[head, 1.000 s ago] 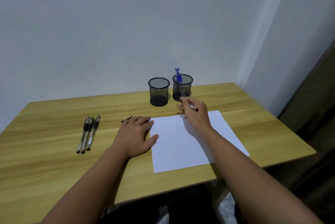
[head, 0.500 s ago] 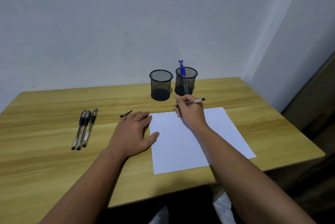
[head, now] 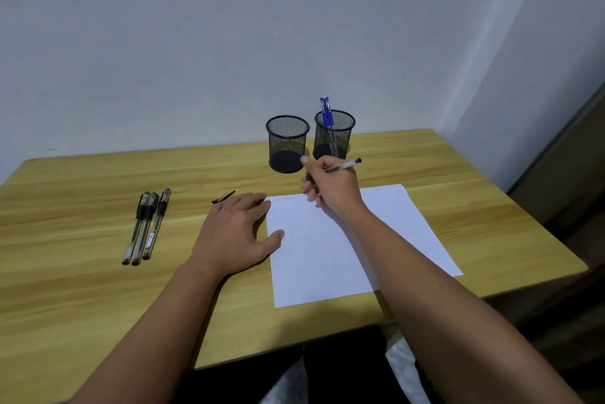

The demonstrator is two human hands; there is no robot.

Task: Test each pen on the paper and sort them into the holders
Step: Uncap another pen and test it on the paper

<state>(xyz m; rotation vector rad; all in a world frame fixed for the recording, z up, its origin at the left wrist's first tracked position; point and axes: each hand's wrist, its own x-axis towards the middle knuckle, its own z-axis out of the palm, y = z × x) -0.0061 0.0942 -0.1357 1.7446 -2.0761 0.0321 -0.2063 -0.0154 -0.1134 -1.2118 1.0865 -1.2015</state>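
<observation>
Head view, the only view supplied. The right hand (head: 330, 186) sits at centre frame, over the far edge of the sheet of paper (head: 353, 240), its fingers pinching a clear-barrelled pen (head: 343, 165) in a writing grip. The pen's dark rear end points to the right of frame; its tip is hidden behind the fingers. A second ago this hand was farther back, close to the right-hand mesh holder (head: 334, 135), with the pen lying differently in the grip. It has since drawn toward the paper and turned the pen to writing attitude. Faint marks show near the paper's far left corner; whether the tip touches the sheet cannot be told.

The left hand (head: 237, 233) lies flat at centre-left, fingers spread and relaxed, thumb resting on the paper's left edge. It has not shifted across the three pictures.

A loose pen cap (head: 223, 196) lies on the tabletop (head: 82, 299) just beyond the left fingertips. Three capped pens (head: 145, 225) lie side by side at left of frame, untouched. The right-hand holder carries one blue pen (head: 325, 113); the left-hand mesh holder (head: 288, 141) appears to hold nothing.

Judgement: the second pen is now under test. One is sorted, three await. The next requirement is a legible stroke, then a decision on which holder.
</observation>
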